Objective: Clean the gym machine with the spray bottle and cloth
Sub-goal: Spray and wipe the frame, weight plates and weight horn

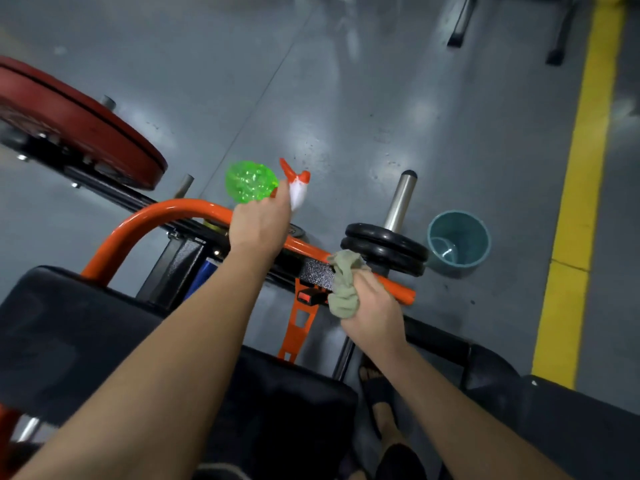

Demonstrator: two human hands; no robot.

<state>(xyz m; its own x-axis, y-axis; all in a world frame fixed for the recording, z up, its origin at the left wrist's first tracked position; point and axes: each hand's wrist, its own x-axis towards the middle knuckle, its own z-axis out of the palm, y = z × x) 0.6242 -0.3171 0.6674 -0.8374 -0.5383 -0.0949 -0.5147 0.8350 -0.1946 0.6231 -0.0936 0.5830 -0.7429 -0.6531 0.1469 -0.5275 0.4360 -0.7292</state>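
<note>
Far left of the orange bar (180, 206) of the gym machine, a red weight plate (79, 126) is seen. Just above the bar's middle, the spray bottle (251, 181) is held by the left hand (258, 223), wrist straight and arm stretched forward; its long axis lies crosswise, green body leftward, orange-and-white head rightward. The fingers are hidden behind the hand, presumably wrapped round the neck. At the bar's right end the bunched cloth (343, 285) is clenched in the curled fingers of the right hand (372, 306), plainly the nearer hand for wiping; whether the bar is touched cannot be told. The bar slopes down-right beneath it, so a stroke along that axis is judged likely. Beyond that end stand black plates (384, 247) and a teal bucket (459, 242)
</note>
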